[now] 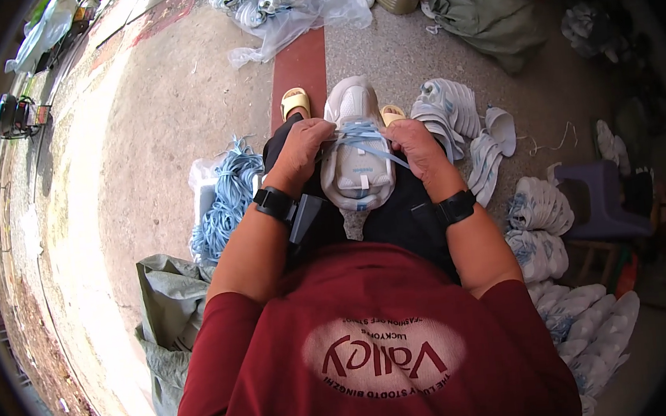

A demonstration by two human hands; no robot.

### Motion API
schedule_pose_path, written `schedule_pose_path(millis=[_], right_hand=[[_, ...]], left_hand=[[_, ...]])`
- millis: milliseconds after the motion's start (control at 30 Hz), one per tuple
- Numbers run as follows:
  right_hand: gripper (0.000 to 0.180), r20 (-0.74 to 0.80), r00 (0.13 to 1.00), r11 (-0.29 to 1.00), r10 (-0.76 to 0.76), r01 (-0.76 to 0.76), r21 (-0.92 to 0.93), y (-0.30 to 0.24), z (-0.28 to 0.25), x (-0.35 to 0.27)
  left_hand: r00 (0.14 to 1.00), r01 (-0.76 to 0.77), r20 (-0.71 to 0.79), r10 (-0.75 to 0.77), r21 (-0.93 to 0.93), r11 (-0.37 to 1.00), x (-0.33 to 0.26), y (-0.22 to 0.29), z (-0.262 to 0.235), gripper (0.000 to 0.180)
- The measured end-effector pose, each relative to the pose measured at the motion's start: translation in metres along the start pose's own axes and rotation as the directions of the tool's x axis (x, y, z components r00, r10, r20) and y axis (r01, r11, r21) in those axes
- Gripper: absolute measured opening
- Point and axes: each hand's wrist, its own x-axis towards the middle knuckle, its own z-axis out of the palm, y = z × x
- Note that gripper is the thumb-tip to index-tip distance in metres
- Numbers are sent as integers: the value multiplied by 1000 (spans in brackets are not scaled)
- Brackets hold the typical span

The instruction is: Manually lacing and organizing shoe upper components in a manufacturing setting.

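Note:
A white sneaker with light-blue trim rests between my knees, its toe pointing away from me and its tongue toward me. Light-blue shoelaces cross over its front. My left hand is closed at the shoe's left side, fingers pinched on a lace. On the other side my right hand also grips the lace, and a loose blue length runs from the shoe toward it. The fingertips of both hands are partly hidden.
A bundle of blue laces lies in a white container at my left, near a grey-green sack. Stacked white shoes stand at my right, with more shoes beside a purple stool. Plastic-bagged shoes lie ahead.

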Motion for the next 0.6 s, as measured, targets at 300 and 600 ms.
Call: schedule_pose_path(millis=[300,600], right_hand=[[16,-212,975,892,-63,-40,-450,5,4,-11],[17,-473,881,948,-6,156,279,-10,-46,-49]], left_hand=[[924,270,-351,-153,314,910,-9,-10,15,18],[787,124,-564,-251,-255,959,-43,-4,-25,18]])
